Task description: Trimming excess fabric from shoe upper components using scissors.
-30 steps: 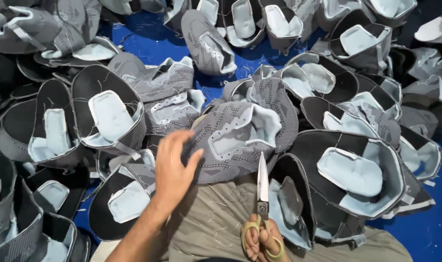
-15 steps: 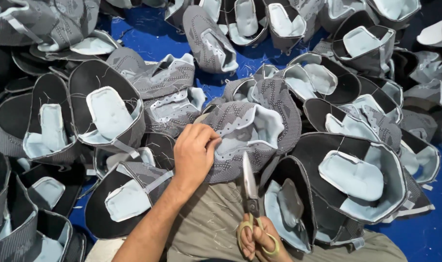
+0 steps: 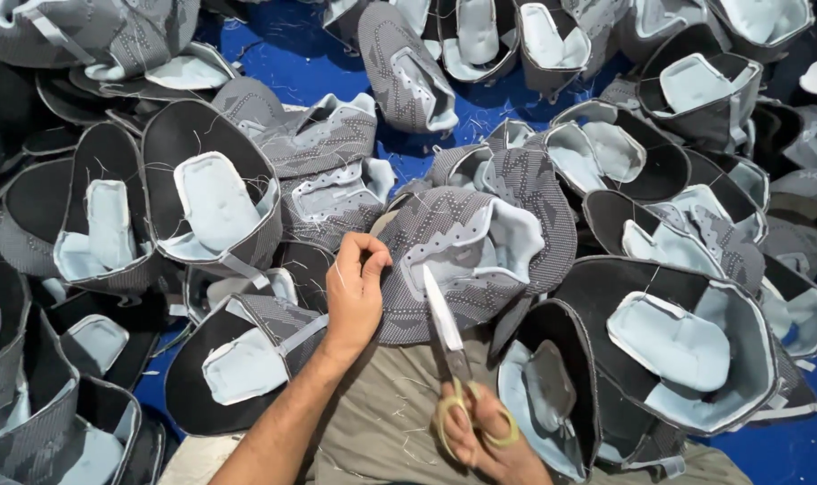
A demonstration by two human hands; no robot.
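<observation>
**Grey shoe upper pinched at its edge, scissors alongside**

While the head view is looking straight down, the left hand (image 3: 355, 292) is pinching the near edge of a grey knit shoe upper (image 3: 467, 256), thumb and fingertips closed on the fabric. That upper is lying in the middle of the view, partly on the person's khaki lap (image 3: 382, 422), its pale blue lining facing up at the right side. The right hand (image 3: 485, 440) is closing around the yellow handles of a pair of scissors (image 3: 453, 350) at the bottom of the view; the blades are lying together and pointing up and away, the tip resting over the grey upper just beside the left hand. All around, more uppers are lying in heaps: black-rimmed pieces with pale blue linings (image 3: 669, 341) just to the right, another (image 3: 206, 202) to the left, grey ones (image 3: 404, 67) farther up. Underneath them a blue sheet (image 3: 292, 63) is showing, dotted with thread ends.
</observation>
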